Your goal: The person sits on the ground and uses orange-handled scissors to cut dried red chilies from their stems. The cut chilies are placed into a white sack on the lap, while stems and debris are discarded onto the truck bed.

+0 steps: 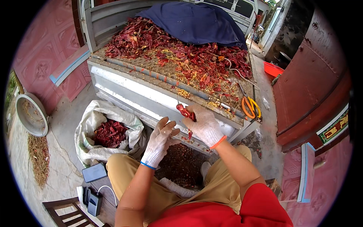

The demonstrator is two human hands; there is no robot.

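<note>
A dried red chili pepper with a thin stem is gripped by my right hand, which wears a white knit glove with an orange cuff, just off the edge of the truck bed. My left hand, gloved with a blue cuff, is raised beside it with fingers apart and nothing in them. A heap of dried red chilies and loose yellow seeds lies on the truck bed. Left of my knees stands a white woven sack, its rim rolled down around dark red chilies.
Scissors with orange and yellow handles rest at the bed's right corner. A dark blue cloth covers part of the heap. Debris lies between my legs. At left are a phone, a small black case and a metal basin.
</note>
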